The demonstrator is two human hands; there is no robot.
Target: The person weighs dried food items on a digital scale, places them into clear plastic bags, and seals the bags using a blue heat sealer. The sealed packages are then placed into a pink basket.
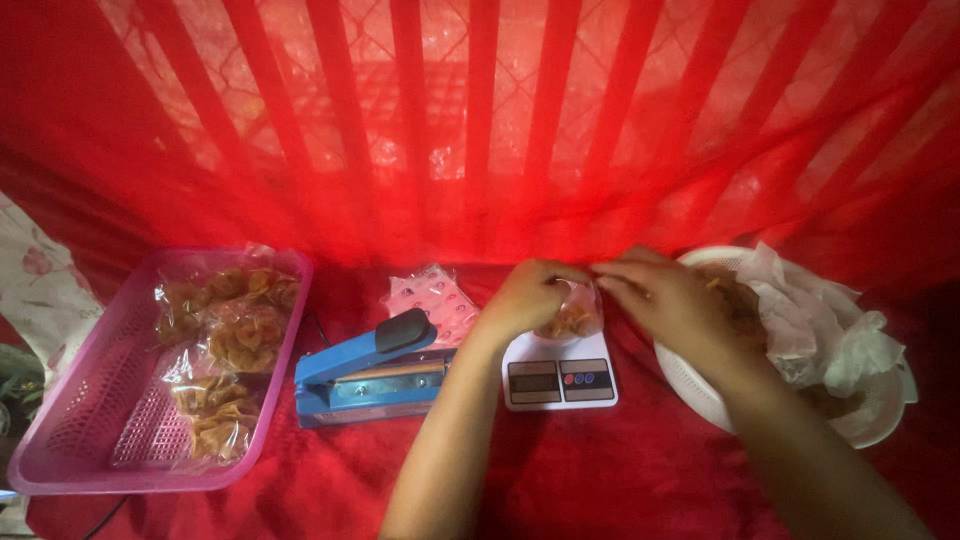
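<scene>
A small clear plastic bag (pixel 572 318) of brown fried snacks rests on a white digital kitchen scale (pixel 560 378) in the middle. My left hand (pixel 525 296) grips the bag's top from the left. My right hand (pixel 662 298) pinches the same top edge from the right. Both hands meet above the scale, and they hide most of the bag.
A white round basket (pixel 700 390) lined with crumpled paper and holding loose snacks sits at right. A blue impulse heat sealer (pixel 368 372) lies left of the scale, a stack of empty bags (pixel 432 297) behind it. A pink plastic tray (pixel 90 400) holds several filled snack bags. Red cloth covers everything.
</scene>
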